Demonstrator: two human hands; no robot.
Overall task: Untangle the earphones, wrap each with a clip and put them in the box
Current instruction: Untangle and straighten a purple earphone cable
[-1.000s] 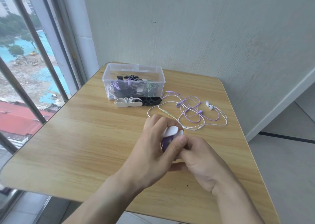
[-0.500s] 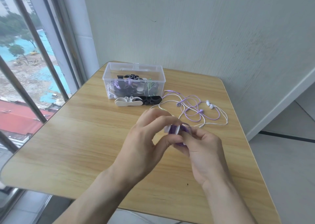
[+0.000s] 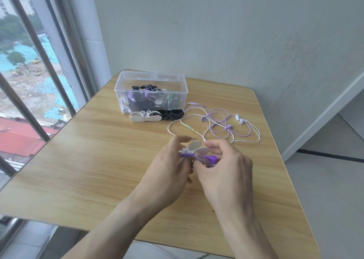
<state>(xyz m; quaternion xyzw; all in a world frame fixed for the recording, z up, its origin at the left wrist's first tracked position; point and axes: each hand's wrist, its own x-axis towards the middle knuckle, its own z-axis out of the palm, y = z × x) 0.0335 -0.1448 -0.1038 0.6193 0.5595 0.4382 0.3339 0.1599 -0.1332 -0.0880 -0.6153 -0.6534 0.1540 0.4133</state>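
Both forearms bare, reaching forward from bottom edge, converging at centre. Left hand [image 3: 169, 168] palm turned inward, fingers curled, thumb and forefinger pinched closed. Right hand [image 3: 222, 166] knuckles up, fingers bent down, also pinched closed. Fingertips of both hands nearly touching, raised off the counter [image 3: 88, 160].

There is no writing to read anywhere here: no label, brand, number or sign shows on anything in sight.
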